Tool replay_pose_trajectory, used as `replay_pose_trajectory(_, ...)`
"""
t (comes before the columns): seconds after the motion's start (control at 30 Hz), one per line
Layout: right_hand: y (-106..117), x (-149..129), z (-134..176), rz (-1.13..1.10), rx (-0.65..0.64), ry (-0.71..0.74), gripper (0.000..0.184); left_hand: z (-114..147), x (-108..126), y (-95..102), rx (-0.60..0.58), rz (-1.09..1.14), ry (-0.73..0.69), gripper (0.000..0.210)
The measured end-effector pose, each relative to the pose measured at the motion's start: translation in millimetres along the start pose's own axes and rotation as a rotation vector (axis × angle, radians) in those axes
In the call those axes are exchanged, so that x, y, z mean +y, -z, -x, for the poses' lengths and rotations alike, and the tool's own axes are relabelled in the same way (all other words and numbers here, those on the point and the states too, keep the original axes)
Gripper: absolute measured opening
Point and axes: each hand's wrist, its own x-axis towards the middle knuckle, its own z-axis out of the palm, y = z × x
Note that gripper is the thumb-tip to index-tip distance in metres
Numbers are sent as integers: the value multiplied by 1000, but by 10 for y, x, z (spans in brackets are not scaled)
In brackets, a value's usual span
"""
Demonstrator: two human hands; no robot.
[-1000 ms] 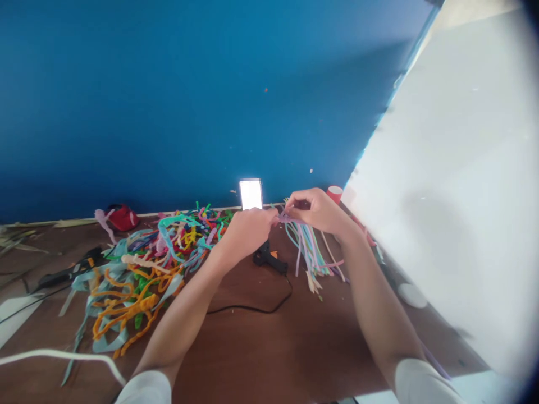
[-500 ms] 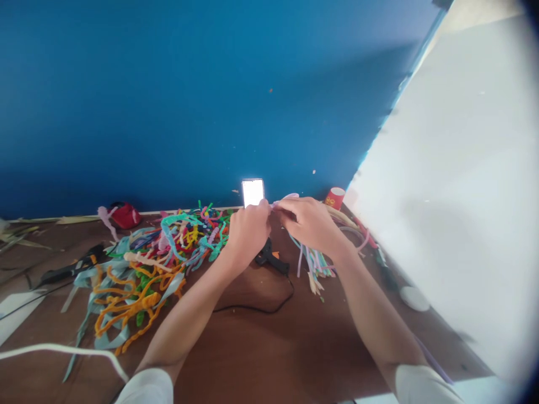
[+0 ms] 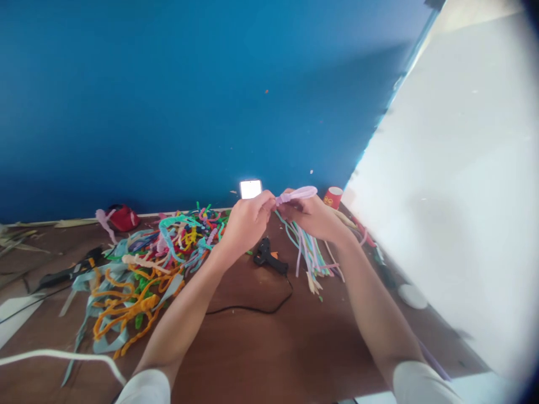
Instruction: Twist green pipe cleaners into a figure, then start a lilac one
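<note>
A lilac pipe cleaner [image 3: 304, 193], bent into a long loop with a wrapped part near its left end, is held up over the back of the table. My left hand [image 3: 249, 220] pinches its left end between thumb and fingers. Just beneath the loop, my right hand [image 3: 318, 219] has its fingers curled against the wrapped part; the fingertips are partly hidden. Below the hands lies a black glue gun [image 3: 269, 257] with a cord. A bundle of pastel pipe cleaners [image 3: 314, 258] rests on the table under my right hand.
A tangled pile of colourful pipe cleaners [image 3: 143, 280] covers the left side. Behind my left hand a lit phone [image 3: 250, 189] stands near the blue wall. A red paper cup [image 3: 333, 197] is at the back right, a white disc [image 3: 412, 296] by the white wall. A white cable [image 3: 63, 353] crosses the lower left.
The lilac loop has swung into clearer view, pointing right above my right hand. My right hand has turned, its fingers now under the loop. My left hand still pinches the end.
</note>
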Motion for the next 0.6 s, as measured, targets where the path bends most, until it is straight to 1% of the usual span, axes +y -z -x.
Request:
replay_pose_trajectory(0.1, 79, 85, -6, -104, -114, 75, 11, 0, -16, 112, -172, 119, -79, 32)
replay_pose_trajectory(0.17, 129, 113, -14, -105, -190, 169, 12, -3, -57, 188, -319, 109, -119, 31)
replay_pose_trajectory(0.23, 155, 115, -23, -85, -250, 235, 14, -4, -106, 235, -416, 27, -165, 29)
replay_pose_trajectory(0.3, 144, 92, -26, -41, -285, 239, 13, 4, -145, 233, -460, -118, -225, 29)
replay_pose_trajectory(0.37, 97, 45, -18, 58, -275, 207, 12, 22, -160, 181, -438, -300, -253, 30)
replay_pose_trajectory(0.4, 62, 16, -11, 123, -246, 190, 13, 33, -158, 142, -400, -398, -241, 31)
replay_pose_trajectory(0.5, -61, -76, 16, 327, -82, 141, 16, 66, -123, 14, -280, -624, -122, 40)
replay_pose_trajectory(0.6, -161, -128, 21, 404, 80, 125, 17, 78, -74, -68, -204, -732, -21, 43)
